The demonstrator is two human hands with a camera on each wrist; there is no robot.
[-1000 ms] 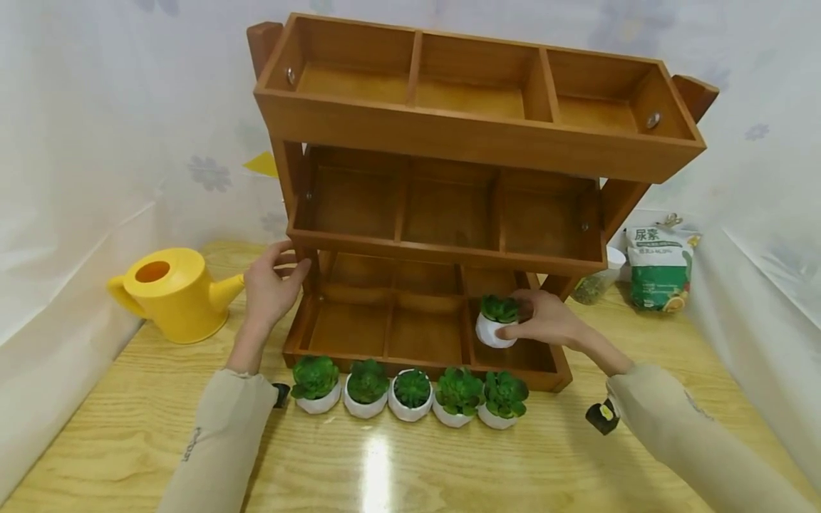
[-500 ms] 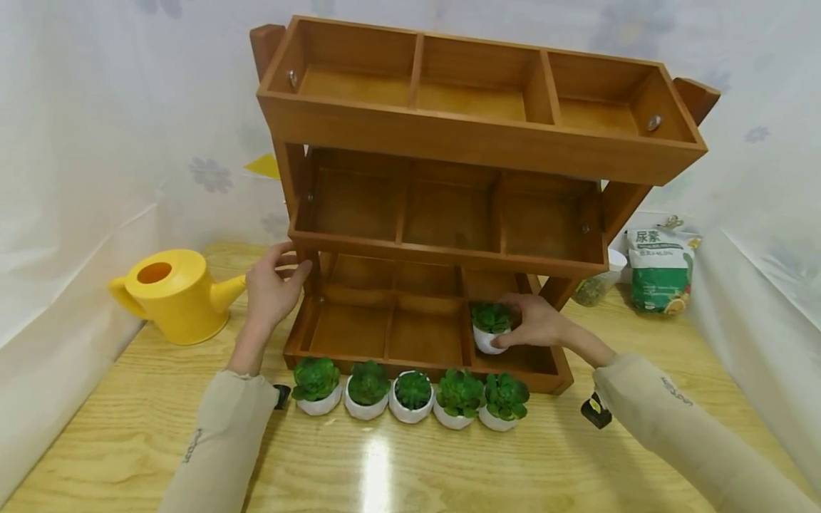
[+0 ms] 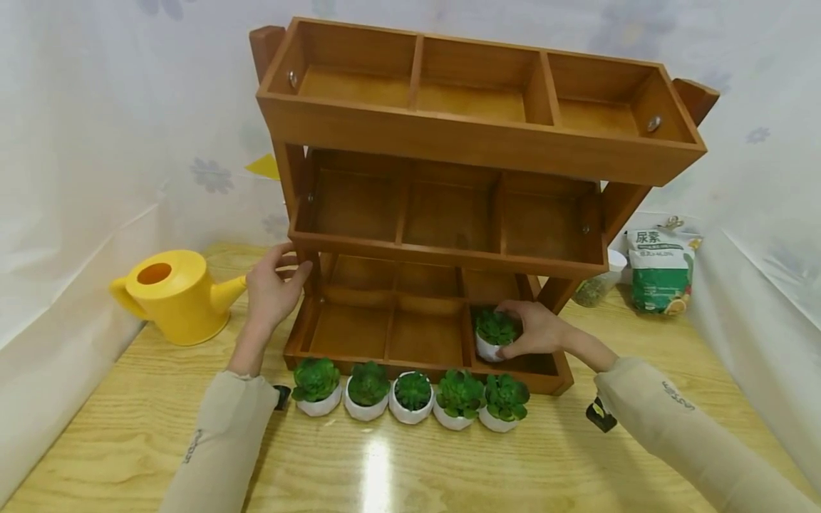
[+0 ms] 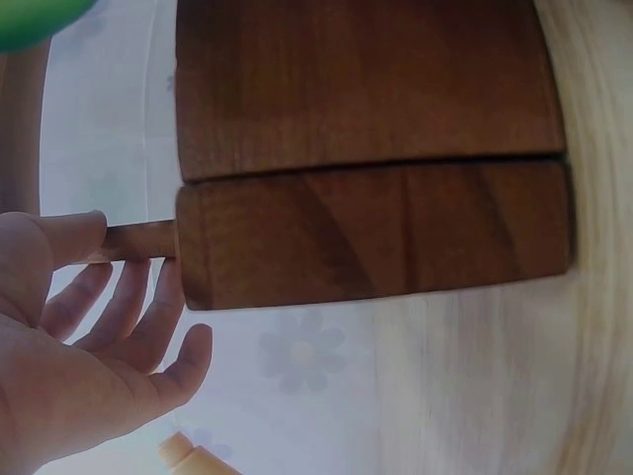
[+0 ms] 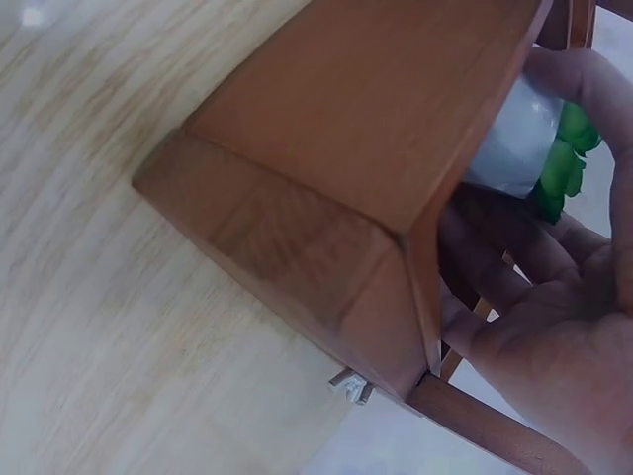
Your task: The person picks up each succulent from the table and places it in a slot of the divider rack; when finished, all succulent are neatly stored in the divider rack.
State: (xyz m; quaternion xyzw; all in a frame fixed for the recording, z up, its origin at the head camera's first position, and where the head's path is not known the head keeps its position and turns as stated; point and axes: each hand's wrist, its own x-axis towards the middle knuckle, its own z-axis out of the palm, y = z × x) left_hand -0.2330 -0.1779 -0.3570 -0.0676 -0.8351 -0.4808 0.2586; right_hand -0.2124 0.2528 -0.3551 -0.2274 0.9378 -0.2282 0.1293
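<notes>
A three-tier wooden plant shelf (image 3: 481, 153) stands on the table, each tier split into compartments. My right hand (image 3: 535, 329) grips a potted succulent (image 3: 490, 349) in a white pot, inside the bottom tier's right front compartment. In the right wrist view, thumb and fingers lie on either side of that white pot (image 5: 519, 143), behind the tier's front board (image 5: 366, 89). My left hand (image 3: 272, 285) holds the shelf's left post (image 3: 310, 274) at the bottom tier; the left wrist view has the thumb on the post (image 4: 143, 239) and fingers behind it.
Several potted succulents (image 3: 412, 399) stand in a row before the shelf's front edge. A yellow watering can (image 3: 176, 299) is at the left. A green-and-white bag (image 3: 662, 274) and a white-lidded jar (image 3: 596, 285) stand at the right. The middle tier overhangs the bottom one.
My right hand has lowered the potted succulent into the bottom tier's right compartment, first shifting slightly left. The left hand stays on the post.
</notes>
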